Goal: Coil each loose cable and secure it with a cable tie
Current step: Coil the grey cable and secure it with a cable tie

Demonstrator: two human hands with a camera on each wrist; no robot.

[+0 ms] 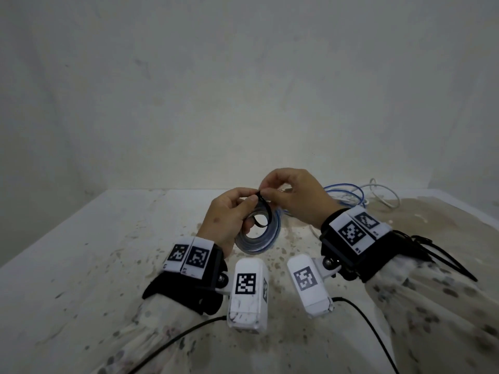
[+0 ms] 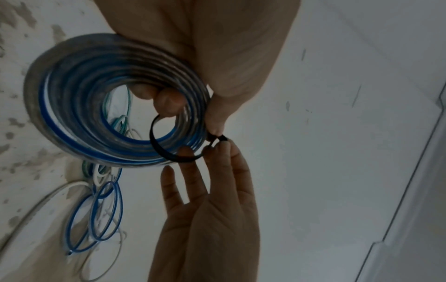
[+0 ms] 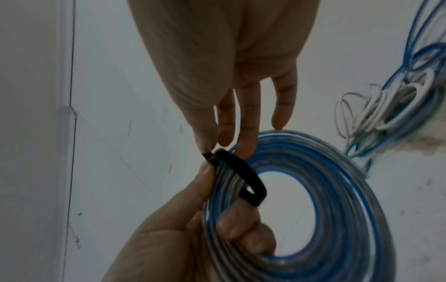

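Note:
A grey and blue cable wound into a coil (image 1: 258, 238) hangs above the table in front of me. My left hand (image 1: 244, 210) grips its upper left side, fingers through the centre and thumb on the outside. A black cable tie (image 1: 264, 211) loops loosely around the coil's strands beside those fingers. My right hand (image 1: 266, 192) pinches the tie's end between thumb and forefinger, just above the left thumb. In the left wrist view the tie (image 2: 169, 150) is a wide loop over the coil (image 2: 79, 122). In the right wrist view the tie (image 3: 243, 171) crosses the coil (image 3: 337, 200).
Loose blue cables (image 1: 348, 195) and white cables (image 1: 383, 197) lie tangled on the stained white table (image 1: 108, 238) at the back right, near the wall. Several black strips (image 1: 437, 255) stick out from the right wristband. Thin black cords run from both wrist cameras.

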